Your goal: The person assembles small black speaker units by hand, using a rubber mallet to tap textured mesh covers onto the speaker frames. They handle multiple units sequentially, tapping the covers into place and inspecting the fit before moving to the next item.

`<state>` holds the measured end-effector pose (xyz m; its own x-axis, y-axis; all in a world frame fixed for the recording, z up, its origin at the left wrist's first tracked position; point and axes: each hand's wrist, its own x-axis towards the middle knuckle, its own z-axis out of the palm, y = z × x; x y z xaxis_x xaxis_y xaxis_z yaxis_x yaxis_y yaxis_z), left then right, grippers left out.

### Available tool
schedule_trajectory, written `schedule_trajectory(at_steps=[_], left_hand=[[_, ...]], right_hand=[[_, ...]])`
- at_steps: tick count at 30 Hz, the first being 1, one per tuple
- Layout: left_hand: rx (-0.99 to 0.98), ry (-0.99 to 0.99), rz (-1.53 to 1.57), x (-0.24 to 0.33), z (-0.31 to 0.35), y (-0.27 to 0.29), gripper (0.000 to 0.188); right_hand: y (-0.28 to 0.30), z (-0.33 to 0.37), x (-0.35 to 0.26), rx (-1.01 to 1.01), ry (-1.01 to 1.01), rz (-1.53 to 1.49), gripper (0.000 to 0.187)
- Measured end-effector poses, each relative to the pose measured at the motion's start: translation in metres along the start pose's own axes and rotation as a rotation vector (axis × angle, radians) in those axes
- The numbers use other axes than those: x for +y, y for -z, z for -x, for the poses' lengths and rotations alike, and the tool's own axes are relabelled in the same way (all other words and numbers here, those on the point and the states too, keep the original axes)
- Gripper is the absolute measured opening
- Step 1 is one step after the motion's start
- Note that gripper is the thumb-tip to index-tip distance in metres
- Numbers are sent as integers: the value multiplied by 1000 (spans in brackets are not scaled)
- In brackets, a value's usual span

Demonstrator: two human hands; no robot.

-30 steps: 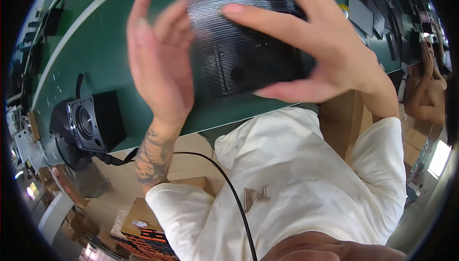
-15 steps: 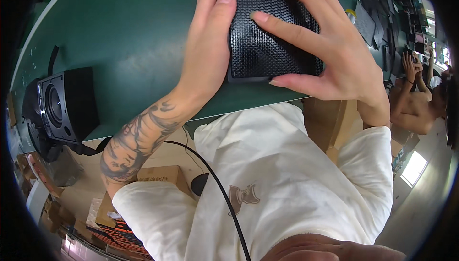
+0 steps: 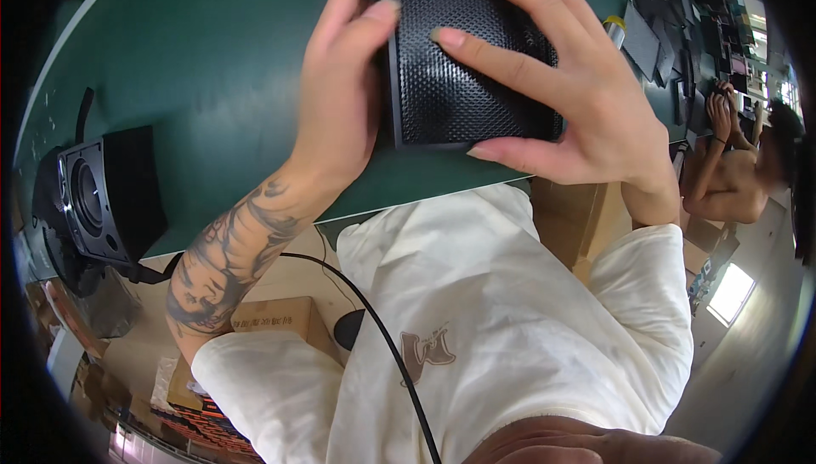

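Observation:
A black speaker box (image 3: 463,94) with a glossy mesh grille lies at the table's far middle, its top cut off by the frame edge. My right hand (image 3: 569,82) spreads across the grille and grips the box, its thumb at the near edge and other fingers curved over the mesh. Along the box's left side stands my left hand (image 3: 340,73), fingers extended, thumb raised by the edge; some of its fingers are hidden. Far to the left, another black speaker (image 3: 93,196) without a grille shows its round cone, with a black strap beside it.
The green table (image 3: 221,82) has a pale near edge. Dark flat panels (image 3: 650,43) and a small yellow-topped can (image 3: 614,31) sit at the right. A black cable (image 3: 374,311) crosses before my shirt. Cardboard boxes (image 3: 276,315) stand below; another person (image 3: 731,171) works at right.
My left hand has moved a little left, its thumb coming off the front of the speaker box. My right hand keeps its place on the grille. The whole view has shifted slightly.

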<state>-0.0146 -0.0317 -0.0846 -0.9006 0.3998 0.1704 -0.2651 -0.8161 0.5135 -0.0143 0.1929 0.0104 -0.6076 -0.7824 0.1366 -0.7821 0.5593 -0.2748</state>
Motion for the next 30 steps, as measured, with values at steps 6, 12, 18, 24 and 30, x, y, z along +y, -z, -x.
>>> schedule_trajectory(at_steps=[6, 12, 18, 24, 30], left_hand=[[425, -103, -411, -12, -12, -45, 50], [308, -115, -409, -11, -11, -25, 47], [290, -144, -437, -9, -7, -16, 45], [245, -164, -457, -7, -6, -14, 44], [195, -179, -445, -5, -10, -19, 43]], right_hand=[[7, -3, -1, -29, 4, -13, 71], [4, 0, -3, -46, 8, -4, 68], [1, 2, 0, -32, 14, -14, 64], [-2, 1, 0, -16, 14, -5, 60], [-3, -3, 1, -16, 24, -6, 56]])
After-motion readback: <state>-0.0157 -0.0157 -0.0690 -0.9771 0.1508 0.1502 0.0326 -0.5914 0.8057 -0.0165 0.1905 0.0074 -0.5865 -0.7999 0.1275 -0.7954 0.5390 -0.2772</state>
